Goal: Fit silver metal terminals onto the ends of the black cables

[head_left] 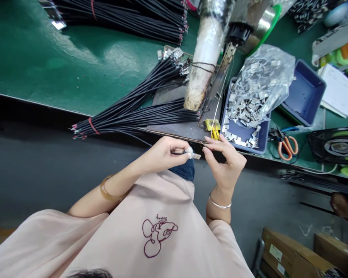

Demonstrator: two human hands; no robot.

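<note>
My left hand [165,154] is closed in a pinch on a small metal connector shell [195,155] at the end of a thin black cable, just in front of the bench edge. My right hand [224,162] is beside it, palm turned toward the connector, fingers slightly apart and stretched out, holding nothing that I can see. Its fingertips are close to the connector but apart from it. A bundle of black cables [133,116] tied with a red band lies on the bench above my left hand.
A blue tray [261,139] and a clear bag [261,81] hold several metal shells. An empty blue tray [304,94] sits to the right. Orange-handled scissors [287,146], a wrapped machine column [204,58] and more cable bundles [127,17] stand on the green bench. Cardboard boxes [295,255] sit on the floor.
</note>
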